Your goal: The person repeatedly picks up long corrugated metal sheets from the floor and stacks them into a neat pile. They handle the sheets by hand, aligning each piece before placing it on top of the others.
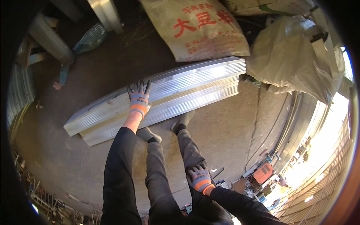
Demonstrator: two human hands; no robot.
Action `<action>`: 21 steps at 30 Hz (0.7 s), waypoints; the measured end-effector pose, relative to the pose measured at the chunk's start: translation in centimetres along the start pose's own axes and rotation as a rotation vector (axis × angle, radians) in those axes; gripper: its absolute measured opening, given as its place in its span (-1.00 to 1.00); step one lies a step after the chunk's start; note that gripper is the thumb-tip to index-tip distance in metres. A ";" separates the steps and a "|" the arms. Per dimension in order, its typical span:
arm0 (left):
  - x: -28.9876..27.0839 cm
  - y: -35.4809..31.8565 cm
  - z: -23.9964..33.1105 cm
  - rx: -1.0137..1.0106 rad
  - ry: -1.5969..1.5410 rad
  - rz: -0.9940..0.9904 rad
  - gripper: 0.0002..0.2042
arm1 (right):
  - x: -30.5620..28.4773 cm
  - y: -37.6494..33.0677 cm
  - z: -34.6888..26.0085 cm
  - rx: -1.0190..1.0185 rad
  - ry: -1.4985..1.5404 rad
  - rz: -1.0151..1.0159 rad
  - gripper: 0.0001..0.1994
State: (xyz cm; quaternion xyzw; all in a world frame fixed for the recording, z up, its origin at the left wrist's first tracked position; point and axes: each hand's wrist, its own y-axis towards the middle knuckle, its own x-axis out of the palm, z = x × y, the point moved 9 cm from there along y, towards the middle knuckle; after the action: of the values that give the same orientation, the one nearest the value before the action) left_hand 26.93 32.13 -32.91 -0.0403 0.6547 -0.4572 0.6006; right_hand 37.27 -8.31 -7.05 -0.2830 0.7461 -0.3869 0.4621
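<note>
Metal panels (161,99) stacked on the concrete floor (232,131), running 8 to 2 o'clock | left hand (138,99), gloved, pressed flat and open on the top panel | right hand (198,179), gloved, resting on the right thigh at 5 o'clock, grasping nothing | printed sack (198,28) at 12 o'clock, touching the stack's far edge

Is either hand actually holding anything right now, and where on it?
Nothing is gripped. The left hand lies flat on top of the stack of metal panels, near its middle; the right hand rests on the person's thigh.
</note>
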 end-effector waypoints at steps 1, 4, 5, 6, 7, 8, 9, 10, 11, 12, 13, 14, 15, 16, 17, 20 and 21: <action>-0.4 0.8 1.5 0.049 -0.012 0.021 0.25 | 0.2 0.0 0.2 0.015 -0.039 -0.049 -0.65; -1.0 3.4 5.0 0.100 0.037 0.079 0.20 | -0.9 0.1 0.0 0.012 0.038 0.005 -0.66; -0.9 4.0 5.8 0.115 0.045 0.086 0.19 | -1.3 0.1 0.0 0.007 0.059 0.039 -0.67; -0.6 4.4 6.0 0.086 0.064 0.076 0.18 | -1.0 0.0 0.2 0.027 0.070 0.006 -0.67; -0.3 4.8 6.1 0.068 0.061 0.055 0.17 | -1.4 -0.1 0.2 0.011 0.078 0.047 -0.68; 0.0 4.9 6.1 0.049 0.062 0.035 0.16 | -1.2 -0.2 0.3 0.021 0.078 0.027 -0.68; -0.1 4.9 6.2 0.059 0.062 0.048 0.16 | -0.7 -0.2 0.6 0.043 0.068 -0.016 -0.69; -0.3 4.8 6.3 0.070 0.061 0.064 0.16 | -0.9 -0.4 0.8 0.042 0.081 0.013 -0.69; -0.2 4.7 6.1 0.063 0.087 0.042 0.16 | -1.1 -0.4 0.9 0.035 0.084 0.035 -0.69; -0.4 4.6 6.2 0.081 0.052 0.054 0.14 | -1.0 -0.4 1.0 0.035 0.085 0.034 -0.69; -0.3 4.5 6.2 0.081 0.045 0.030 0.11 | -0.9 -0.5 1.2 0.037 0.085 0.028 -0.69; -0.3 4.5 6.2 0.092 0.043 0.021 0.09 | -0.9 -0.5 1.3 0.030 0.098 0.044 -0.68; -0.2 4.5 6.3 0.090 0.024 0.005 0.11 | -1.1 -0.5 1.4 0.030 0.111 0.064 -0.68; -0.4 4.6 6.3 0.094 0.013 0.009 0.13 | -1.0 -0.5 1.5 0.029 0.125 0.062 -0.68; -0.3 4.6 6.4 0.101 0.002 0.010 0.14 | -0.7 -0.6 1.7 0.044 0.138 0.029 -0.67; -0.3 5.1 6.2 0.085 0.045 0.024 0.21 | -0.9 -0.7 2.0 0.040 0.134 0.050 -0.68; -0.6 5.1 6.1 0.080 0.077 0.042 0.22 | -1.1 -0.6 2.1 0.030 0.126 0.067 -0.68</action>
State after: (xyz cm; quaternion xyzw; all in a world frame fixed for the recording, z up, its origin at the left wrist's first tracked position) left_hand 34.62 32.09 -34.94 0.0152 0.6594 -0.4714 0.5854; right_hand 39.62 -8.46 -6.61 -0.2260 0.7767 -0.3997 0.4310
